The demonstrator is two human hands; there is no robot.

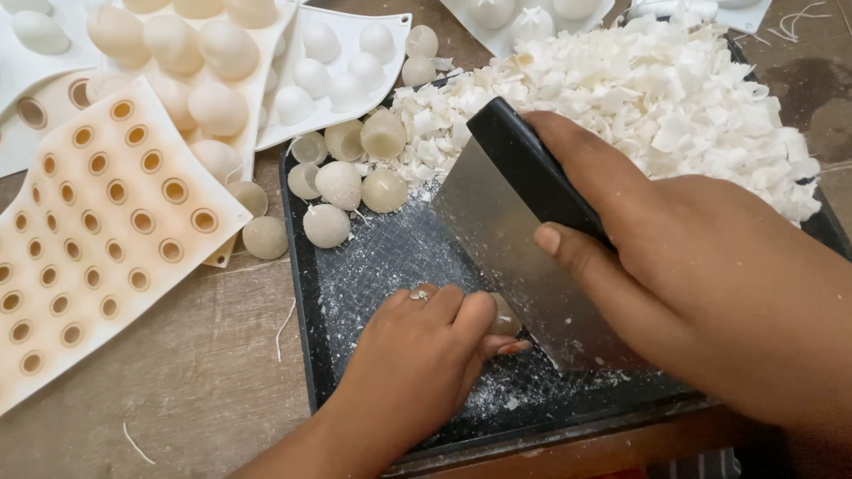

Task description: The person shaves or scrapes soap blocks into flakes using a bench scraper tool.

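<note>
My right hand (701, 266) grips the black handle of a flat steel scraper (506, 239), whose blade stands on edge in a black tray (302, 257). My left hand (426, 350) lies low in the tray's front and pinches a small pale wax ball (504, 316) against the blade's face. White crumbs dust the tray floor around both hands. Several more pale wax half-spheres (342, 182) sit grouped in the tray's far left corner.
A big heap of white wax shavings (657, 98) fills the tray's back right. To the left on the wooden table lie a cream silicone mould with round holes (98, 231) and white moulds of domes (204, 62). One loose ball (264, 237) rests beside the tray.
</note>
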